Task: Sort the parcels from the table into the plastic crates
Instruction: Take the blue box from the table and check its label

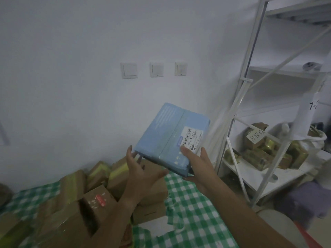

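- Cardboard boxes (71, 212) crowd the table (193, 203) at seven o'clock.
- Right hand (197, 163) clamps the blue parcel (166, 136); left hand (139, 169) open beneath it — I'd read the label first.

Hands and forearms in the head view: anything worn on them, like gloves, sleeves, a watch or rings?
Nothing worn that the picture shows. The left hand and right hand are both bare, with no gloves. Both forearms are bare as far as the frame's lower edge, with no sleeve cuff, watch or wristband in view. No rings stand out, though the dim, soft picture could hide a thin one.
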